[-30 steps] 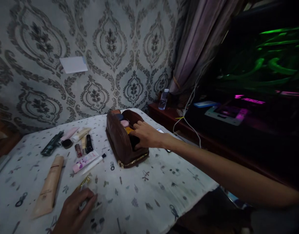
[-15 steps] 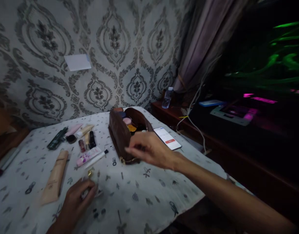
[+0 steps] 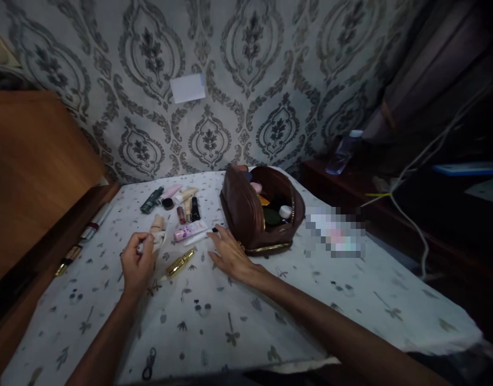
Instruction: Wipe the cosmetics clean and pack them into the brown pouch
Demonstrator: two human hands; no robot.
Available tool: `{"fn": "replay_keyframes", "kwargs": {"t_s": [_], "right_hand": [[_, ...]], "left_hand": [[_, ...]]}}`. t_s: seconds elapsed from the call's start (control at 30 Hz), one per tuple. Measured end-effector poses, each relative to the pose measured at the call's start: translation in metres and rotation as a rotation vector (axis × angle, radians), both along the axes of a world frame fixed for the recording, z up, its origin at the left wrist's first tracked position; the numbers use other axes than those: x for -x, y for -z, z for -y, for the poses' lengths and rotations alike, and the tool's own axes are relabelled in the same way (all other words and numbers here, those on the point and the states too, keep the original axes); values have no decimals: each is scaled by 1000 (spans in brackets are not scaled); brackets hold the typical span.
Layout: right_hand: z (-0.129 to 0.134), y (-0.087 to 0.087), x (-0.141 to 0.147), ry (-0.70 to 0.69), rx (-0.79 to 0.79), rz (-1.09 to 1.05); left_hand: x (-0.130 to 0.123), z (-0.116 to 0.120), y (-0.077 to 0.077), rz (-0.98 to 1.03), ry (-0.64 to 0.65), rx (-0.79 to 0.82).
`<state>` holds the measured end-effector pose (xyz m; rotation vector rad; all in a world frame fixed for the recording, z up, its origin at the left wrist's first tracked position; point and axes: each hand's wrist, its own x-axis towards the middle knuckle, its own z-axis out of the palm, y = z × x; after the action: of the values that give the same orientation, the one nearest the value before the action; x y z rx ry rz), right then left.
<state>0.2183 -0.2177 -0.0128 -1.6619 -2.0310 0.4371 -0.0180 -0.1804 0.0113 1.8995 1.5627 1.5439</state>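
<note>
My left hand [image 3: 139,257] is closed on a crumpled white tissue [image 3: 160,239], in front of a beige tube [image 3: 157,222]. My right hand [image 3: 230,252] has its fingers spread at the black-capped end of a thin white tube [image 3: 198,237], beside the brown bag [image 3: 244,209]. That bag is unzipped, with a white-lidded jar [image 3: 285,212] and other small items inside. On the cloth between my hands lies a gold tube [image 3: 180,262]. A pink and white tube [image 3: 189,230], a black tube [image 3: 195,209] and a dark green bottle [image 3: 152,200] lie behind.
A blurred-out phone [image 3: 337,233] lies right of the bag. Farther right are a plastic bottle [image 3: 343,153] on a dark red ledge and a white cable [image 3: 415,230]. Wooden furniture [image 3: 41,161] borders the table at the left.
The view has swung left. My right hand has moved from the bag's front to the thin white tube, fingers now spread. The gold tube shows in full, and my left hand is nearer the beige tube.
</note>
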Motion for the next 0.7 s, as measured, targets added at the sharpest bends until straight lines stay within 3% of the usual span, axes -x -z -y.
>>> {"fn": "replay_keyframes", "kwargs": {"t_s": [0.1,0.17,0.27,0.4,0.57,0.7], "right_hand": [[-13,4,15,95,94,-8],[-18,9,23,69,119,-66],[-23,21,29,-20,43,-187],[-27,34,33,43,-34,-251],[-33,36,34,-34,-65,-266],[-31,36,35,50,-96,-271]], "left_hand": [[2,-2,1,-8,-13,15],[4,-4,4,-54,-10,10],[8,-6,6,-95,-15,-4],[18,-12,-1,-14,-81,-18],[34,-24,-8,116,-223,-79],[41,-31,-3,139,-234,-53]]}}
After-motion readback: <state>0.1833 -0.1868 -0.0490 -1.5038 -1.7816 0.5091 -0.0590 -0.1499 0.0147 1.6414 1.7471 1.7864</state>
